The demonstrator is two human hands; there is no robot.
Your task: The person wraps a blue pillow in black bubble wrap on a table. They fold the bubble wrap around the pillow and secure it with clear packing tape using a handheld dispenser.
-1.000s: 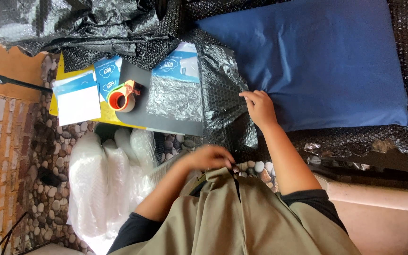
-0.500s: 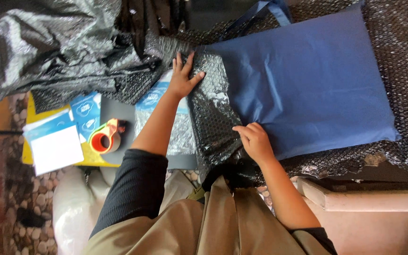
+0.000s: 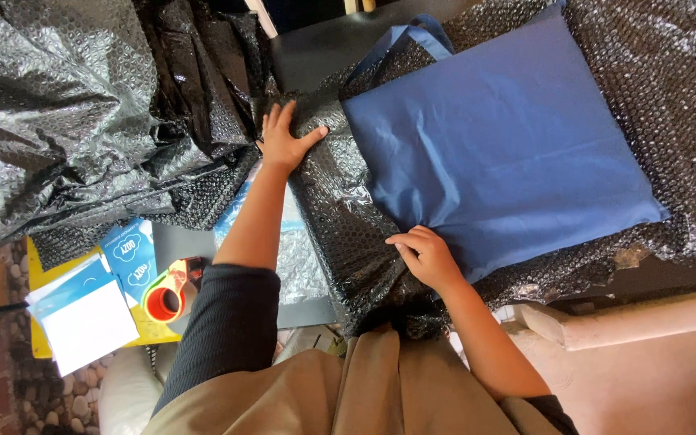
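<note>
A blue cloth bag (image 3: 509, 153) with handles lies on a sheet of black bubble wrap (image 3: 348, 234). My left hand (image 3: 286, 138) rests flat, fingers spread, on the wrap just left of the bag's upper corner. My right hand (image 3: 423, 254) is curled at the bag's lower left corner, its fingers pinching the fold of wrap there. A flap of the wrap runs between the two hands along the bag's left edge.
A big heap of black bubble wrap (image 3: 58, 121) fills the upper left. At lower left lie an orange tape roll (image 3: 167, 300), blue and white packets (image 3: 130, 256), white paper (image 3: 89, 324) on a yellow board (image 3: 38, 342), and a clear bubble pouch (image 3: 304, 258). A beige ledge (image 3: 646, 316) runs lower right.
My left hand rose from my lap to the bubble wrap beside the bag's top corner and now lies flat there. My right hand slid down to the bag's lower left corner.
</note>
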